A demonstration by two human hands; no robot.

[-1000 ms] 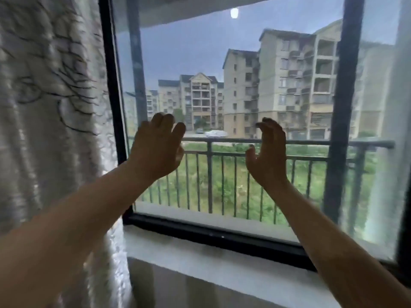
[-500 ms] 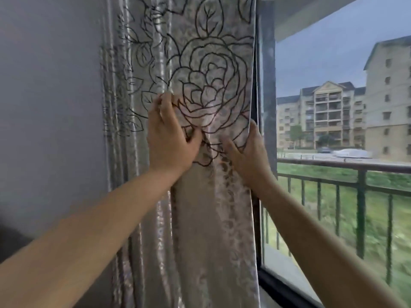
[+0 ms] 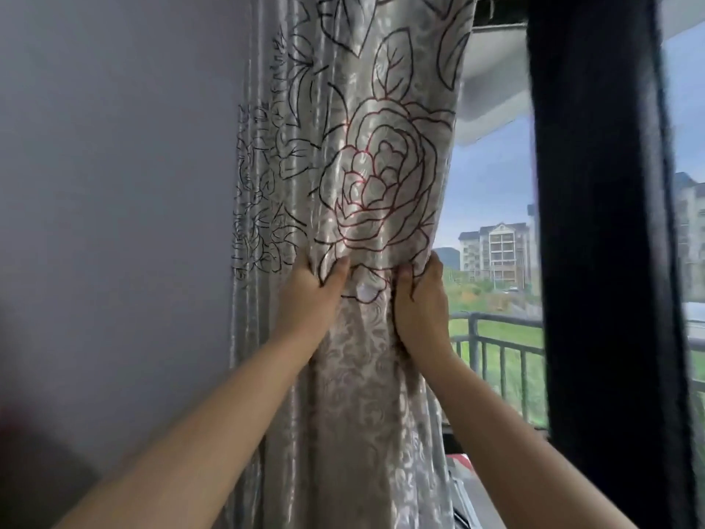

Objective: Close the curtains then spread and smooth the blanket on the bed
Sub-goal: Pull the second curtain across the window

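A: Where is the curtain [image 3: 366,208] now, and how do the hands hold it?

B: It hangs bunched against the wall [image 3: 114,185], at the left side of the window [image 3: 492,223], so the glass is not covered. The left hand [image 3: 311,295] grips a fold of the cloth, fingers curled into it. The right hand [image 3: 419,303] pinches the free edge just beside it.

A: What could go wrong from here?

B: I think the pull is the risk. Both hands hold low on the cloth, far under the rail, which is not visible. A sharp sideways tug may jam the hooks or tear the fabric near the top. Also the shiny cloth looks slippery, so the pinch can slide off.

A: And the blanket?

B: The bed and blanket are not in view; that step is not started.
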